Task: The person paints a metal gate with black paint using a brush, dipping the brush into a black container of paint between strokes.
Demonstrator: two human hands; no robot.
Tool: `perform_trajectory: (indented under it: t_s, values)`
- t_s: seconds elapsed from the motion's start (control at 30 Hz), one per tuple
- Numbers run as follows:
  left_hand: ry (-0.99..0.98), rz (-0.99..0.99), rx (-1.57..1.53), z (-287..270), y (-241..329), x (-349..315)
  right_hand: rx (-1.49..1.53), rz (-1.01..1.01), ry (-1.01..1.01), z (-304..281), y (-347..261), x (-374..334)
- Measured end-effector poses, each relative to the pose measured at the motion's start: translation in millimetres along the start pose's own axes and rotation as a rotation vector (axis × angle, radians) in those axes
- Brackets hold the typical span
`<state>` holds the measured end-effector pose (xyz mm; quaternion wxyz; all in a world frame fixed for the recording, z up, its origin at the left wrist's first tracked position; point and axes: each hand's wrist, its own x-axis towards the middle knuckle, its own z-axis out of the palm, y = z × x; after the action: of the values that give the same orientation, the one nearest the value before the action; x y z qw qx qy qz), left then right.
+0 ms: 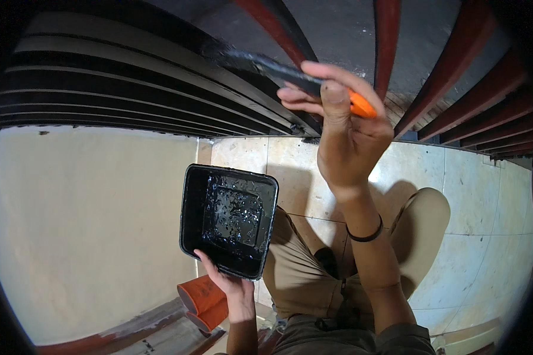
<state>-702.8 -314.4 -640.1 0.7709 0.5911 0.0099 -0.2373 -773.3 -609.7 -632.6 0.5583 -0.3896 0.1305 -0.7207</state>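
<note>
My right hand (352, 133) grips a paintbrush (287, 73), thumb and fingers closed round its dark handle with the orange end showing at the palm. The brush's dark, wet-looking tip points left and lies against or just in front of a black slat (177, 64); which of the two I cannot tell. Lower down, my left hand (234, 293) holds a square black tub (195, 207) from its near side, thumb over the rim. Glossy black paint (234, 210) coats the tub's floor and walls. The left fingers under the tub are hidden.
More black slats run along the far left. Dark red bars (387, 47) stand at the far right. A cream wall (100, 225) borders the left side. Beside my left forearm are orange-red cylindrical objects (204, 296). My bent knees (426, 228) rest over light floor tiles (471, 201).
</note>
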Motion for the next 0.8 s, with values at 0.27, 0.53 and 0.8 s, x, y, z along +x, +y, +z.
perform_trajectory:
  t_s: [0.27, 0.53, 0.8]
  values:
    - [0.009, 0.009, 0.001, -4, 1, -1, -0.54, 0.317, 0.002, -67, 32, -55]
    - [0.009, 0.032, 0.003, 10, 5, -5, -0.345, -0.154, -0.16, 1, -11, -7]
    - [0.031, 0.036, 0.005, 0, 7, -4, -0.87, -0.259, -0.454, -66, 17, -79]
